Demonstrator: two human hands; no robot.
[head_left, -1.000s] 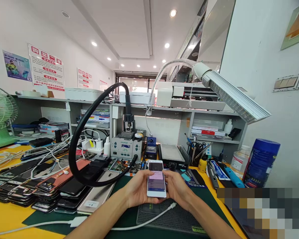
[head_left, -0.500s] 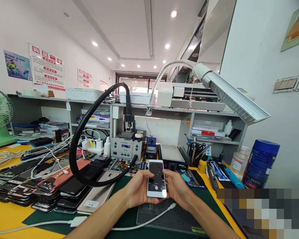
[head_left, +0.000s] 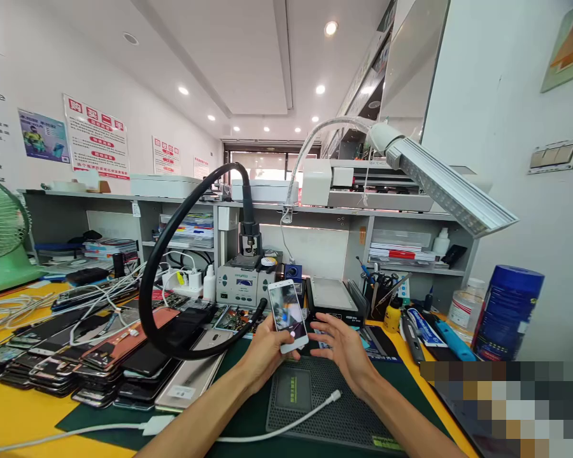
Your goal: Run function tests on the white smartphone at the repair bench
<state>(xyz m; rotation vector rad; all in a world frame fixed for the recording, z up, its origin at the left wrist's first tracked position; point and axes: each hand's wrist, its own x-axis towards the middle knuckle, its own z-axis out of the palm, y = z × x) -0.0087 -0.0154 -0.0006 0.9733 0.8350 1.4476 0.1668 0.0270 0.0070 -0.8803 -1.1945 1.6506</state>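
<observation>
My left hand [head_left: 266, 354] grips a white smartphone [head_left: 288, 314] by its lower edge and holds it up, tilted to the left, with its screen lit and facing me. My right hand [head_left: 342, 348] hovers just right of the phone with fingers spread and holds nothing. Both hands are above a black heat mat [head_left: 325, 407] on the dark green bench mat [head_left: 124, 407]. A white charging cable [head_left: 286, 426] lies across the mat in front of my arms.
Stacks of phones [head_left: 100, 372] cover the left of the yellow bench. A black hose [head_left: 172, 254] arcs from the rework station [head_left: 241, 283]. A desk lamp [head_left: 449, 184] hangs over the right. A blue can [head_left: 509, 312], tools and bottles stand at right. A green fan [head_left: 0, 235] is at far left.
The right hand let go of the phone and opened. The left hand raised and tilted the phone leftward. The screen went from a pink page to dark, then a camera-like picture.
</observation>
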